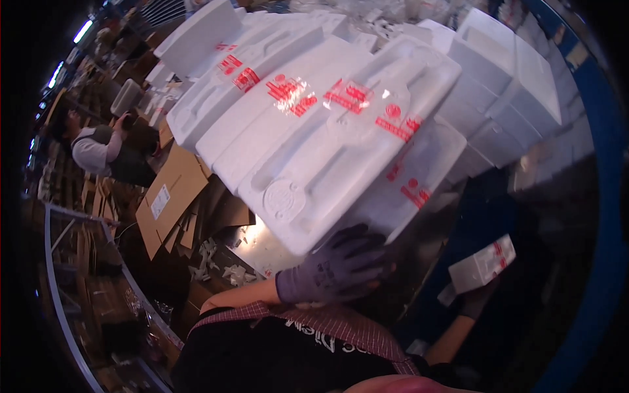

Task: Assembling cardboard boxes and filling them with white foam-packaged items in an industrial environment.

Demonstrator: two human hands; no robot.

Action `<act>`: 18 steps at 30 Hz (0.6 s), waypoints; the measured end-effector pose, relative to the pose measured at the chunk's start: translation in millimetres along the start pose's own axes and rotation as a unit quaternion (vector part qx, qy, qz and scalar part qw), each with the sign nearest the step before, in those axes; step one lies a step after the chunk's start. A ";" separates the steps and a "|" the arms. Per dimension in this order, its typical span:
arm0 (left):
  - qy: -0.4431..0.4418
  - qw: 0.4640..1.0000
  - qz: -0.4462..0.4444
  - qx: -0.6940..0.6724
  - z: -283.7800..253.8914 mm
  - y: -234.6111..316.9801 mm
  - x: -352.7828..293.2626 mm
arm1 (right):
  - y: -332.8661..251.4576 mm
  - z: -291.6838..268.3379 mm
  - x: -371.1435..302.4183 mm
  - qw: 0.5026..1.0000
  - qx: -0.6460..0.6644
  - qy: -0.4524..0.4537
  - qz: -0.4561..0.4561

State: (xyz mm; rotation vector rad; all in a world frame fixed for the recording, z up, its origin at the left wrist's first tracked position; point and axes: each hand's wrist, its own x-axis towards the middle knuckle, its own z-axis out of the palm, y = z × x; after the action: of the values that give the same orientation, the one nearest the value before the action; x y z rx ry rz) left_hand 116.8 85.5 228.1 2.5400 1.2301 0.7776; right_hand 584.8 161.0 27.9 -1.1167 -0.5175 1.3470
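Observation:
My left hand (337, 267), in a grey-purple glove, has its fingers stretched out at the near lower end of a big white foam packaging piece (347, 180). Whether the fingertips touch the foam is unclear. That moulded piece lies in a row of similar ones, bound with red-printed clear tape. Lower and to the right, my gloved right hand (479, 301) grips a small white foam block (477, 270) with red-printed tape on it. The block partly covers the fingers, and the area around it is dark.
White foam boxes (501, 78) are stacked at the far right, inside a blue frame (608, 170). Flattened cardboard (171, 190) leans at the left, above foam scraps (234, 275). A shiny metal surface (265, 245) shows beneath the foam. Another person (95, 152) works farther left, behind a metal rail (59, 275).

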 end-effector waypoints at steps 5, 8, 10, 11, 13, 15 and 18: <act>0.018 0.997 0.072 -0.028 -1.8 -14.7 6.2 | -45.7 63.6 -98.8 0.999 -0.004 -0.036 0.024; 0.098 0.982 0.131 -0.094 -6.7 -15.0 -1.9 | -88.2 196.6 -141.5 0.981 -0.162 -0.058 -0.085; 0.140 0.972 0.146 -0.120 -13.6 -8.6 -19.3 | -99.6 277.2 -178.9 0.918 -0.340 -0.064 -0.195; 0.220 0.955 0.172 -0.098 -24.4 -3.4 -30.1 | -95.2 275.7 -166.8 0.898 -0.357 -0.116 -0.230; 0.328 0.928 0.166 -0.062 -49.7 -10.8 -47.0 | -75.1 289.1 -155.3 0.942 -0.273 -0.058 -0.188; 0.317 0.931 -0.075 -0.163 -47.2 -36.3 -92.2 | -62.1 268.4 -112.9 0.962 0.001 -0.271 -0.027; 0.367 0.929 -0.039 0.022 -113.8 -19.7 -36.0 | -52.0 292.5 -134.2 0.968 0.069 -0.241 -0.028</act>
State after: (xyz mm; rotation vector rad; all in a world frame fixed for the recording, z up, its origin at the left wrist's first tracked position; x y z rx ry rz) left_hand 23.2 65.8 302.2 2.2612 1.5295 1.7953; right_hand 335.8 140.5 237.3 -0.6517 -0.7869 1.5847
